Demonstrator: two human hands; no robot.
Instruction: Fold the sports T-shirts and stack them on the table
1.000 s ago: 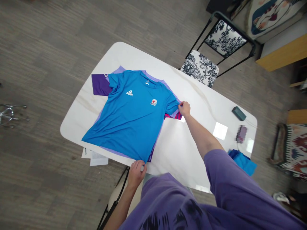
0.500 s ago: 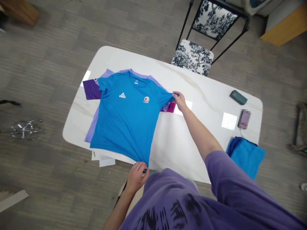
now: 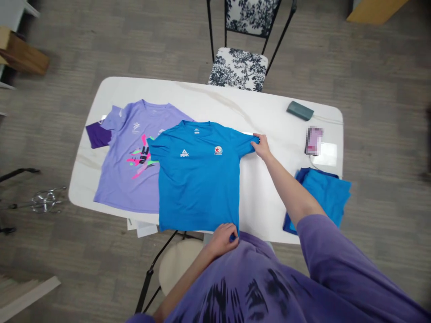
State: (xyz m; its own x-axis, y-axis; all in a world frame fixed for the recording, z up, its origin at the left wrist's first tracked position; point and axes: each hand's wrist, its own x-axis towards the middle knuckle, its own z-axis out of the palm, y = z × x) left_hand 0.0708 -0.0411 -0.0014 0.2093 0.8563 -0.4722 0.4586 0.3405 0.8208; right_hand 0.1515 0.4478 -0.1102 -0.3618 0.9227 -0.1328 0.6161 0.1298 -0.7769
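A blue T-shirt (image 3: pixel 198 179) with white and red chest logos is spread out, front up, over the table's middle. My right hand (image 3: pixel 261 146) pinches the end of its sleeve on the right. At the near edge, my left hand (image 3: pixel 224 240) grips the bottom hem's right corner, with fingers closed on the cloth. Beneath and to the left lies a lilac T-shirt (image 3: pixel 134 170) with a pink, green and black print, partly covered by the blue one. A dark purple sleeve (image 3: pixel 98 134) sticks out from under the lilac shirt.
The white table (image 3: pixel 269 112) holds a dark green case (image 3: pixel 300 111), a blurred phone (image 3: pixel 314 140) with a cable, and folded blue clothes (image 3: pixel 325 193) at the right. A patterned chair (image 3: pixel 239 67) stands beyond it; a pale stool (image 3: pixel 180 264) is on the near side.
Both hands have drawn the blue T-shirt rightward across the table, uncovering much of the lilac shirt's front and its print. The camera view has shifted too.
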